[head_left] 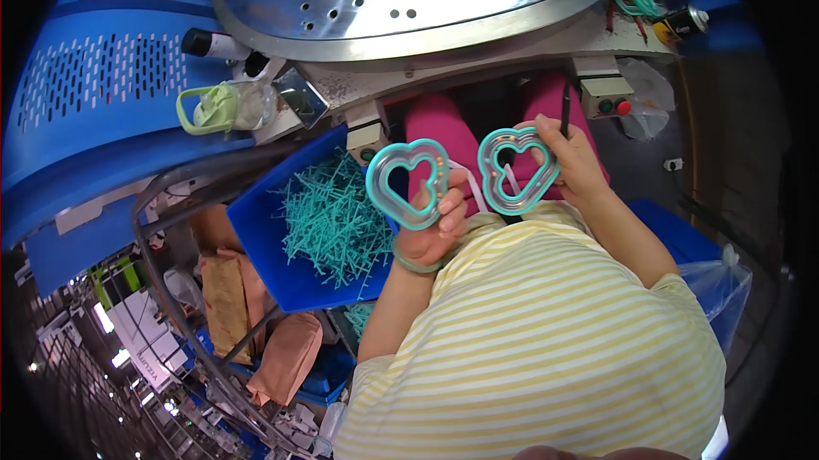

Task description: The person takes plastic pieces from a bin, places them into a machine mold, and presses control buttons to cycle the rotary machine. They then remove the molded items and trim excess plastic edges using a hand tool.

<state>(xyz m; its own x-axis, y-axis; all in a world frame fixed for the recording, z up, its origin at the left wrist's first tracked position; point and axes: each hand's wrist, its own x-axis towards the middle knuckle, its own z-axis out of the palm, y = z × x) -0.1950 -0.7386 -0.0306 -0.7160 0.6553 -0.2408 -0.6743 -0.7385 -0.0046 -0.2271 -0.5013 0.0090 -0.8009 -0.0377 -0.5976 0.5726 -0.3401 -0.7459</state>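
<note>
My left hand (pixel 437 225) grips a heart-shaped rattle (pixel 386 191), clear with teal edges and small beads showing inside. A second heart-shaped rattle (pixel 495 178) of the same look is held by its right edge in my right hand (pixel 573 153). Both rattles are above my lap, apart from each other, with their faces toward me. A thin black pen-like stick (pixel 565 106) stands up from my right hand; its lower end is hidden. Left of my left hand, a blue bin (pixel 256 225) holds a heap of teal plastic sprues (pixel 333 225).
Ahead is a round metal table (pixel 426 33) with holes. Control boxes with buttons (pixel 607 97) hang under the bench edge. A green-lidded bottle (pixel 217 108), a phone-like dark slab (pixel 301 97) and spray cans (pixel 678 25) lie around it. Paper bags (pixel 288 358) are at lower left.
</note>
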